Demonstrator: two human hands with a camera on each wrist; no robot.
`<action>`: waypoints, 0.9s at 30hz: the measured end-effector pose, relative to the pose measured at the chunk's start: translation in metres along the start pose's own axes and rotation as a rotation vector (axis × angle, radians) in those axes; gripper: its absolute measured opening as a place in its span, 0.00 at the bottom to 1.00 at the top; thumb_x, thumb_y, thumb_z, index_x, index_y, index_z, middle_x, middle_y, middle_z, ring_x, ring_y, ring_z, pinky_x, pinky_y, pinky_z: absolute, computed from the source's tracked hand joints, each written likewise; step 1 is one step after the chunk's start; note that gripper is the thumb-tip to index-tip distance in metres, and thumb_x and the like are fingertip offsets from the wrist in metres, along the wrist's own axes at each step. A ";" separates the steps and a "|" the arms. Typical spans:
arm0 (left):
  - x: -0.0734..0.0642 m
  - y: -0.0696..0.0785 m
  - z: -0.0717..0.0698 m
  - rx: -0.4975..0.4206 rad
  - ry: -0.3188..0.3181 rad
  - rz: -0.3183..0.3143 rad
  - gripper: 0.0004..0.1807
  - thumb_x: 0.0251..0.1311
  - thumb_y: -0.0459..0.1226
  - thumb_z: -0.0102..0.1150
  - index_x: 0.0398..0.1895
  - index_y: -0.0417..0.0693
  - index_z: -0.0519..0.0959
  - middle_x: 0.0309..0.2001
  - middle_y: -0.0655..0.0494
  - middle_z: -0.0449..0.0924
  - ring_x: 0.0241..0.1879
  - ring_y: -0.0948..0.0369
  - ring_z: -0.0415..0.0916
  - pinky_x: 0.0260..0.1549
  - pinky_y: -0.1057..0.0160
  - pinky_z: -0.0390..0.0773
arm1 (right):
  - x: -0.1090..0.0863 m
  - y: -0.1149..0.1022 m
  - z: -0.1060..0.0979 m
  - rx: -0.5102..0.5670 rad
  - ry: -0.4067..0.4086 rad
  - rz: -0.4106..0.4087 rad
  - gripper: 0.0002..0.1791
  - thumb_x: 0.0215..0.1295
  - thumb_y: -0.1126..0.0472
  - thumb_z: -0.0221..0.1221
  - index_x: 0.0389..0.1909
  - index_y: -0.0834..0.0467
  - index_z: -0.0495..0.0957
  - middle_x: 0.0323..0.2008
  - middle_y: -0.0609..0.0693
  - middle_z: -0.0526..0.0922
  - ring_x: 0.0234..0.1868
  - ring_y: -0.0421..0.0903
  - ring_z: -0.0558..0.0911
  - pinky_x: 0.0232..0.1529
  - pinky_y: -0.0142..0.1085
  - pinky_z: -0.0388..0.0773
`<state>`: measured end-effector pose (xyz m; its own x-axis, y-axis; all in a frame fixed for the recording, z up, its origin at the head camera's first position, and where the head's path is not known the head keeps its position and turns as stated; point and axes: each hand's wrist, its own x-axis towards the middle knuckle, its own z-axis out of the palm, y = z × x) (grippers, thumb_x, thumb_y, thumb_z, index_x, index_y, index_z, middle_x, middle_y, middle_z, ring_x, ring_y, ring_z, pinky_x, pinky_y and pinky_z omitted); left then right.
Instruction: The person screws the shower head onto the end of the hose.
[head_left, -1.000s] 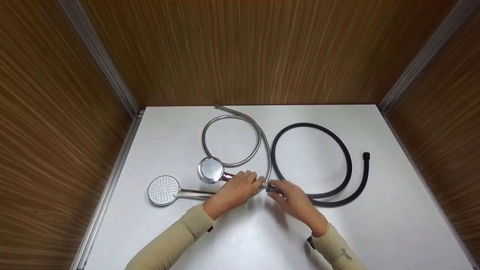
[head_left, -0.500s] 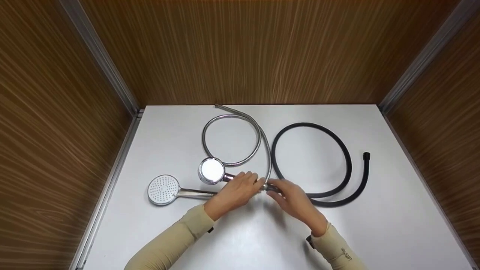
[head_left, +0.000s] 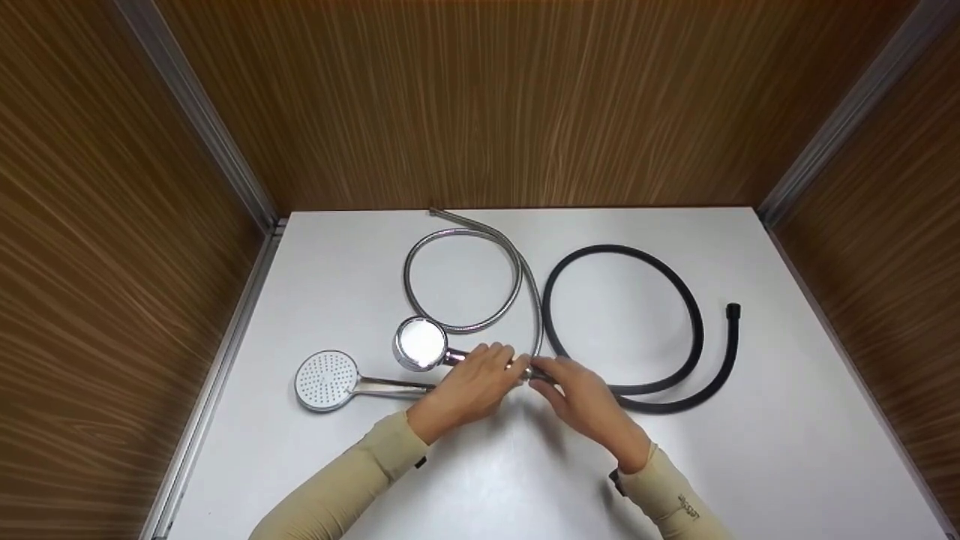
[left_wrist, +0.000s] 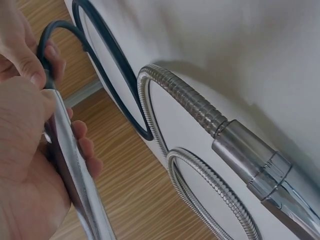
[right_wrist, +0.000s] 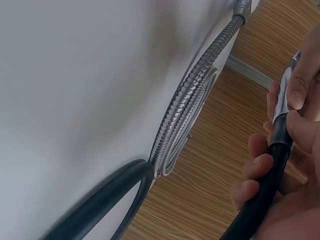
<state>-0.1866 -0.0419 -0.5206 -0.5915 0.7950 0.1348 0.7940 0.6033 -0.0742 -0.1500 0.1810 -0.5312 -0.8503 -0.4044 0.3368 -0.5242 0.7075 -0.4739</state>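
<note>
My left hand (head_left: 474,381) grips the chrome handle (left_wrist: 75,165) of a hand shower whose round, shiny head (head_left: 421,343) points left. My right hand (head_left: 589,401) holds the end of a black hose (head_left: 699,322), its fingers curled around the end fitting (right_wrist: 283,132). In the right wrist view this fitting meets the end of the chrome handle; whether threads are engaged is hidden. A second hand shower (head_left: 326,380) with a dotted white face lies on the table, its handle passing beneath my left hand. A silver metal hose (left_wrist: 185,100) joins that handle's end.
The silver hose lies coiled behind my hands, its free end near the table's back edge. On the right, the black hose loops over the white table (head_left: 795,420), its loose end fitting (head_left: 733,312) pointing away. Wood-grain panels (head_left: 480,105) stand at the back and both sides.
My right hand has shifted very slightly left, and its fingers have moved a little at the hose fitting. The held shower head has tilted slightly. The second hand shower and hose loops stay put.
</note>
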 end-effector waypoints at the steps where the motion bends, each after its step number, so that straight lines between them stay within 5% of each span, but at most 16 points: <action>1: 0.000 0.000 0.000 0.001 0.008 0.003 0.19 0.83 0.47 0.45 0.67 0.49 0.70 0.42 0.55 0.75 0.40 0.59 0.72 0.44 0.62 0.80 | 0.000 0.000 0.000 -0.004 0.001 -0.002 0.18 0.73 0.57 0.67 0.60 0.56 0.83 0.45 0.50 0.89 0.44 0.47 0.87 0.44 0.45 0.87; 7: -0.001 -0.001 0.003 0.021 0.072 0.013 0.19 0.81 0.50 0.48 0.61 0.48 0.73 0.40 0.55 0.75 0.38 0.59 0.73 0.41 0.63 0.79 | 0.000 -0.002 0.001 -0.024 0.005 -0.009 0.17 0.73 0.57 0.67 0.59 0.56 0.83 0.44 0.50 0.88 0.40 0.45 0.86 0.40 0.44 0.86; 14: 0.000 0.001 0.002 0.067 0.067 0.017 0.19 0.76 0.51 0.55 0.57 0.48 0.76 0.39 0.57 0.78 0.37 0.60 0.76 0.40 0.65 0.81 | -0.001 -0.003 0.004 -0.081 0.038 -0.041 0.17 0.68 0.58 0.71 0.56 0.55 0.84 0.38 0.48 0.87 0.34 0.44 0.83 0.33 0.41 0.83; 22: 0.003 0.001 -0.004 0.111 0.123 0.035 0.17 0.71 0.49 0.63 0.52 0.49 0.79 0.37 0.58 0.80 0.35 0.61 0.75 0.37 0.66 0.80 | -0.002 -0.002 0.008 -0.097 0.059 -0.039 0.21 0.66 0.58 0.73 0.57 0.59 0.80 0.41 0.51 0.89 0.40 0.49 0.88 0.40 0.44 0.88; 27: 0.004 0.000 -0.005 0.111 0.105 0.037 0.15 0.72 0.48 0.63 0.52 0.49 0.79 0.36 0.58 0.80 0.34 0.61 0.74 0.36 0.67 0.79 | -0.001 -0.002 0.008 -0.074 0.052 -0.031 0.21 0.64 0.61 0.74 0.53 0.59 0.77 0.39 0.50 0.88 0.39 0.47 0.88 0.39 0.43 0.88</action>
<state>-0.1877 -0.0391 -0.5154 -0.5398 0.8092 0.2321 0.7909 0.5819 -0.1894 -0.1482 0.1756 -0.5374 -0.8290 -0.3974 0.3935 -0.5439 0.7367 -0.4019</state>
